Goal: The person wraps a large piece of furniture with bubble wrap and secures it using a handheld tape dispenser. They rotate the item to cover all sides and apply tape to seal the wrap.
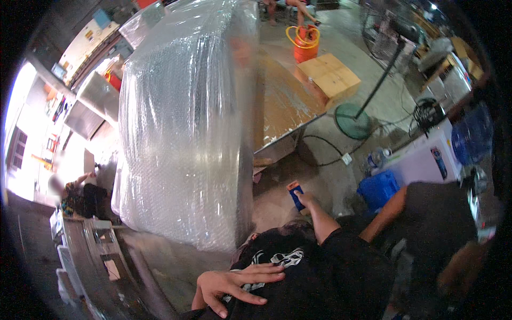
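Tall bulky bundle [184,128] in clear bubble wrap and film stood left of centre in frame; left hand [237,282], lower centre, was open with fingers spread, held over a co-worker's black shirt [341,277], contact unclear, while right hand was out of view, state can't be told. Just above the shirt, a co-worker's hand [305,199] gripped a small blue-and-orange object [296,197]. Brown-topped surface [282,109] sat right of the bundle, then carton [332,77] and orange container [305,52] upper centre-right, blue bin [378,189] lower right.
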A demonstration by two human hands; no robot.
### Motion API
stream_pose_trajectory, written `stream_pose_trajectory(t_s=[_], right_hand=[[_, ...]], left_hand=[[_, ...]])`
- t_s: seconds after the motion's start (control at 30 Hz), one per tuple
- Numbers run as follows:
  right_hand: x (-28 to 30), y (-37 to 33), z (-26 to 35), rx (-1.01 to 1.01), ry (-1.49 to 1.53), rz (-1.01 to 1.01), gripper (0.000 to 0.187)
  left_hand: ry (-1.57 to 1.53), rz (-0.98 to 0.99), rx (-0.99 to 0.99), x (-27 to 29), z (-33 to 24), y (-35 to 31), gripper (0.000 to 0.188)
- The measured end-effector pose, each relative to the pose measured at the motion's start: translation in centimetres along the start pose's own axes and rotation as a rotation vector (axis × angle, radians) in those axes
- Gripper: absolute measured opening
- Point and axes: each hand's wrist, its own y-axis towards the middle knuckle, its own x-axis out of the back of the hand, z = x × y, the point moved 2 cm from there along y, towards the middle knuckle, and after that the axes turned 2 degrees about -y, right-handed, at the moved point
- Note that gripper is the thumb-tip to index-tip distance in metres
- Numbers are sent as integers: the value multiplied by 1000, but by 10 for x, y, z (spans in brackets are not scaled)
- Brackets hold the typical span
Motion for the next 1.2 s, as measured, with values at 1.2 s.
stream_pose_trajectory(t_s=[1.2], right_hand=[[459, 532, -76, -330, 505, 379, 57]], left_hand=[[506, -894, 1092, 441, 453, 274, 58]])
